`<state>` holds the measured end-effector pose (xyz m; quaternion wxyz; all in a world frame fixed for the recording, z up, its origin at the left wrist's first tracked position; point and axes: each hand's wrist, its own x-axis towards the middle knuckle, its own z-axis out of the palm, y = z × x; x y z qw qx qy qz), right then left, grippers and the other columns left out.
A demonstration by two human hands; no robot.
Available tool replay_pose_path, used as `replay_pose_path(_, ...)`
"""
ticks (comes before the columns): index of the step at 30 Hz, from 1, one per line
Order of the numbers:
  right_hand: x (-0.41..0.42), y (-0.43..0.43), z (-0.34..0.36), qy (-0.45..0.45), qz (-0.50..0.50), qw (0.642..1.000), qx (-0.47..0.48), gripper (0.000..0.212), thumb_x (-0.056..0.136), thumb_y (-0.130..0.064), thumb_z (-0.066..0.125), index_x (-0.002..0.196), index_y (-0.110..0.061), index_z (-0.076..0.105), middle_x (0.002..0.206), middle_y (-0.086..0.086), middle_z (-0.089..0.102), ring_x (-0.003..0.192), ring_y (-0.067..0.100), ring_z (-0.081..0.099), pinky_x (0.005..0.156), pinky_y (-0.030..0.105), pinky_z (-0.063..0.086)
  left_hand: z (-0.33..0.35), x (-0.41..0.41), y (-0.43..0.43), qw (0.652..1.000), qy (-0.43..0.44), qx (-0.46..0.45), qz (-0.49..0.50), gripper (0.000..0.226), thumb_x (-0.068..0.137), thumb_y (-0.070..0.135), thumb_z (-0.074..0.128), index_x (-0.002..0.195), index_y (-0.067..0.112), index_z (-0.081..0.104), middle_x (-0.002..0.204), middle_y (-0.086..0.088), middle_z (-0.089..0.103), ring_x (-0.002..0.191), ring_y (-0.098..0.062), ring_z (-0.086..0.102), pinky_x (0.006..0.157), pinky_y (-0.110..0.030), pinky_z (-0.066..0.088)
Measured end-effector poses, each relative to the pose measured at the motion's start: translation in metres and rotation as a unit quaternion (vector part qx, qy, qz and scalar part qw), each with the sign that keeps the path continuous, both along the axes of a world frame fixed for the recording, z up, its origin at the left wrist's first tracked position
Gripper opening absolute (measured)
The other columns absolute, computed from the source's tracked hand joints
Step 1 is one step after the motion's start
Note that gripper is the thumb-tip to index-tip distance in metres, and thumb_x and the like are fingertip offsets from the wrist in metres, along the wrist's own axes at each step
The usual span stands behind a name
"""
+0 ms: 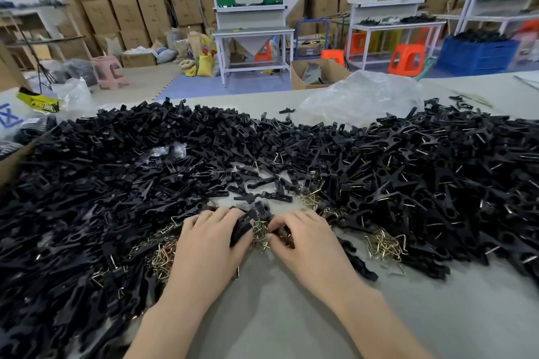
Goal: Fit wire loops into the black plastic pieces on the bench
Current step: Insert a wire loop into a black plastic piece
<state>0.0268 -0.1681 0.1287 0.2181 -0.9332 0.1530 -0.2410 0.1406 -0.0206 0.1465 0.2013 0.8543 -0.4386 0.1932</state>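
The left hand (210, 239) is clamped on a black plastic piece (243, 226), possibly more than one, fingers curled over it and thumb beneath. The right hand (303, 239) has its fingertips drawn together in the tangle of wire loops (260, 232) just beside it, seemingly pinching one free, though the single loop cannot be made out. To do this well, I judge it best to shake one loop clear of its neighbours before lifting. The piece should be held steady with its opening turned toward the wire. The loops are thin, brassy and bent to angular shapes, lying in small clusters on the grey bench (291, 315) near both hands. The pieces are flat, matt, tapering, heaped in a wide pile (116, 172) across the bench. Many at the right (437, 172) show wire ends.
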Motion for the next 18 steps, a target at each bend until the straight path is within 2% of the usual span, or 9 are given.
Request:
replay_pose_path(3, -0.002, 0.002, 0.002, -0.005, -0.026, 1.0, 0.016, 0.012, 0.093, -0.048, 0.059, 0.092, -0.039, 0.051, 0.093, -0.023, 0.058, 0.098, 0.0, 0.048, 0.09, 0.022, 0.037, 0.005, 0.0, 0.003, 0.996, 0.058, -0.064, -0.005, 0.025, 0.098, 0.045, 0.052, 0.077, 0.033, 0.047, 0.063, 0.016, 0.051, 0.065, -0.006, 0.053, 0.067, -0.031, 0.039)
replay_pose_path(5, 0.0, 0.003, 0.005, -0.014, -0.047, 0.998, 0.042, 0.015, 0.094, -0.052, 0.056, 0.097, -0.038, 0.05, 0.089, -0.021, 0.057, 0.092, 0.0, 0.048, 0.084, 0.022, 0.038, 0.009, -0.002, 0.004, 0.991, 0.091, -0.102, -0.002, 0.031, 0.099, 0.052, 0.042, 0.073, 0.036, 0.042, 0.058, 0.015, 0.049, 0.06, -0.005, 0.05, 0.061, -0.029, 0.035)
replay_pose_path(6, 0.002, 0.004, 0.007, -0.013, -0.056, 0.997, 0.054, 0.02, 0.095, -0.054, 0.053, 0.105, -0.036, 0.052, 0.092, -0.02, 0.057, 0.093, 0.001, 0.049, 0.086, 0.024, 0.039, 0.01, -0.004, 0.004, 0.988, 0.104, -0.117, 0.0, 0.031, 0.1, 0.055, 0.038, 0.074, 0.039, 0.043, 0.061, 0.016, 0.051, 0.062, -0.005, 0.05, 0.063, -0.03, 0.036)
replay_pose_path(8, 0.01, 0.006, 0.01, 0.018, -0.075, 0.996, 0.035, 0.038, 0.098, -0.055, 0.048, 0.127, -0.031, 0.055, 0.107, -0.016, 0.057, 0.104, 0.007, 0.05, 0.097, 0.028, 0.039, 0.011, -0.005, 0.004, 0.986, 0.121, -0.118, 0.013, 0.032, 0.101, 0.059, 0.032, 0.086, 0.041, 0.053, 0.078, 0.019, 0.057, 0.077, -0.007, 0.054, 0.075, -0.033, 0.041)
replay_pose_path(10, 0.018, 0.008, 0.011, 0.06, -0.095, 0.994, -0.019, 0.042, 0.101, -0.051, 0.044, 0.136, -0.029, 0.053, 0.116, -0.008, 0.056, 0.112, 0.014, 0.049, 0.101, 0.03, 0.034, 0.008, -0.005, 0.005, 0.986, 0.125, -0.107, 0.029, 0.047, 0.098, 0.062, 0.027, 0.113, 0.034, 0.062, 0.104, 0.02, 0.06, 0.1, -0.01, 0.055, 0.09, -0.03, 0.037)
replay_pose_path(12, 0.022, 0.009, 0.009, 0.068, -0.103, 0.992, -0.026, 0.038, 0.103, -0.047, 0.044, 0.135, -0.031, 0.055, 0.115, -0.006, 0.055, 0.113, 0.015, 0.048, 0.101, 0.03, 0.033, 0.006, -0.004, 0.006, 0.982, 0.143, -0.121, 0.04, 0.06, 0.098, 0.066, 0.026, 0.138, 0.029, 0.051, 0.121, 0.017, 0.055, 0.115, -0.007, 0.047, 0.098, -0.028, 0.032)
replay_pose_path(14, 0.021, 0.008, 0.007, 0.052, -0.099, 0.994, -0.006, 0.034, 0.101, -0.044, 0.048, 0.132, -0.032, 0.057, 0.114, -0.009, 0.056, 0.111, 0.013, 0.049, 0.101, 0.03, 0.034, 0.008, -0.002, 0.008, 0.973, 0.164, -0.162, 0.029, 0.057, 0.1, 0.063, 0.032, 0.144, 0.029, 0.043, 0.123, 0.017, 0.051, 0.115, -0.002, 0.042, 0.1, -0.03, 0.036)
replay_pose_path(16, 0.017, 0.008, 0.006, 0.032, -0.088, 0.996, 0.015, 0.03, 0.099, -0.041, 0.054, 0.128, -0.033, 0.057, 0.11, -0.012, 0.057, 0.108, 0.012, 0.05, 0.1, 0.03, 0.036, 0.012, -0.003, 0.008, 0.963, 0.175, -0.206, 0.005, 0.04, 0.098, 0.057, 0.037, 0.13, 0.037, 0.05, 0.106, 0.025, 0.053, 0.101, 0.002, 0.048, 0.089, -0.027, 0.044)
replay_pose_path(18, 0.013, 0.007, 0.008, 0.007, -0.077, 0.996, 0.044, 0.026, 0.098, -0.037, 0.058, 0.123, -0.037, 0.054, 0.105, -0.019, 0.056, 0.103, 0.007, 0.049, 0.097, 0.029, 0.04, 0.017, -0.008, 0.005, 0.945, 0.212, -0.249, -0.006, 0.017, 0.097, 0.056, 0.041, 0.101, 0.046, 0.054, 0.078, 0.025, 0.056, 0.071, 0.001, 0.052, 0.065, -0.016, 0.041)
